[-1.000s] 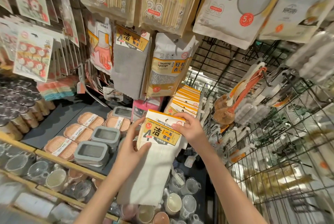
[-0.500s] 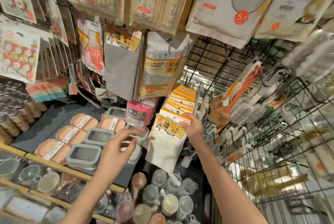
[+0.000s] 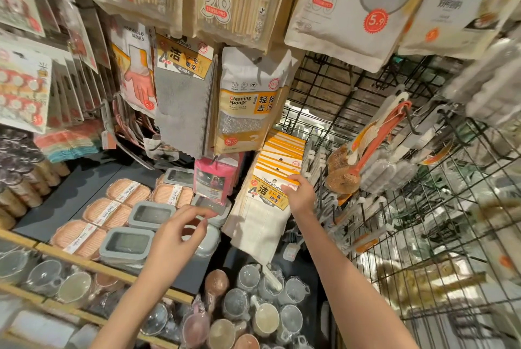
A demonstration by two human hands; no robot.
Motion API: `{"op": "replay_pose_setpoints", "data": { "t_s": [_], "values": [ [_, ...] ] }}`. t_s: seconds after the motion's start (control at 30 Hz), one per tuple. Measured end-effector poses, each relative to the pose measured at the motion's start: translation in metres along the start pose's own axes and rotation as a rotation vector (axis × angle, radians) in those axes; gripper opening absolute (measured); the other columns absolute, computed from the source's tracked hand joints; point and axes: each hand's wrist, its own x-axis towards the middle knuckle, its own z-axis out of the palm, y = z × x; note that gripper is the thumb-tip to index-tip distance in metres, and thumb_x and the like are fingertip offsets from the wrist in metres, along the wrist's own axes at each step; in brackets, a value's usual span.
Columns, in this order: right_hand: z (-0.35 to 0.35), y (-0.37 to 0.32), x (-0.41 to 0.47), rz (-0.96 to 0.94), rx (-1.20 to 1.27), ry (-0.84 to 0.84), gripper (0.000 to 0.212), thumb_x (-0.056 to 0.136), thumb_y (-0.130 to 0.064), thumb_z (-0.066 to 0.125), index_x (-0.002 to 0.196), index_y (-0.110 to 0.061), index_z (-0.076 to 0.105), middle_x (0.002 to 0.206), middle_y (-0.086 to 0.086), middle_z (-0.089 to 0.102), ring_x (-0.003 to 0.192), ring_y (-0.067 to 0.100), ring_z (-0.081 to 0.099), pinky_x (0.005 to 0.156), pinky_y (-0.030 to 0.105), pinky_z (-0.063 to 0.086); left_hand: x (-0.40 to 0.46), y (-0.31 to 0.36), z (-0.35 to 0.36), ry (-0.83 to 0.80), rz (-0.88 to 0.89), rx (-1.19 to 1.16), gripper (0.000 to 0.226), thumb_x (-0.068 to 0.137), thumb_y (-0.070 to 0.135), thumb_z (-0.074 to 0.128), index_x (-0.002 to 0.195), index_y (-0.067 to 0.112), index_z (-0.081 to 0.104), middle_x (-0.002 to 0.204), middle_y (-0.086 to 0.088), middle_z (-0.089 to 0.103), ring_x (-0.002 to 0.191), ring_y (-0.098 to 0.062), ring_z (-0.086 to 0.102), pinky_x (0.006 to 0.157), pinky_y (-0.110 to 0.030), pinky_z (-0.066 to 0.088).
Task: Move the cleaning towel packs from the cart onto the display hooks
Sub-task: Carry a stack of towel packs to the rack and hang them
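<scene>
We see a dark shelf with a wooden front edge, and on it peach-coloured soap boxes lie flat in rows beside grey-lidded containers. To the left on the same shelf stand bottles with dark caps. Below it, a lower ledge carries wrapped cups and mugs packed close together.
</scene>
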Motion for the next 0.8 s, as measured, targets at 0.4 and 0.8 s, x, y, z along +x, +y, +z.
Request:
{"op": "replay_pose_setpoints", "data": {
  "t_s": [0.4, 0.8],
  "values": [
    [0.005, 0.004, 0.005, -0.04, -0.112, 0.145, 0.025, 0.076, -0.01, 0.074, 0.097, -0.011, 0.061, 0.103, 0.004, 0.049, 0.091, 0.023, 0.053, 0.07, 0.026, 0.036, 0.006, -0.01, 0.007, -0.035, -0.034, -0.02, 0.041, 0.09, 0.003, 0.058, 0.095, 0.044, 0.064, 0.099, 0.019, 0.063, 0.089, -0.006, 0.062, 0.076, -0.014, 0.047],
    [-0.002, 0.005, 0.007, -0.006, -0.121, 0.128, 0.018, 0.079, -0.013, 0.069, 0.087, -0.02, 0.054, 0.09, -0.002, 0.059, 0.079, 0.015, 0.053, 0.055, 0.021, 0.032, 0.064, -0.008, 0.073, -0.309, 0.049, 0.066, 0.048, 0.087, 0.005, 0.059, 0.11, 0.047, 0.054, 0.12, 0.027, 0.055, 0.111, -0.002, 0.053, 0.095, -0.029, 0.044]
  ]
}}
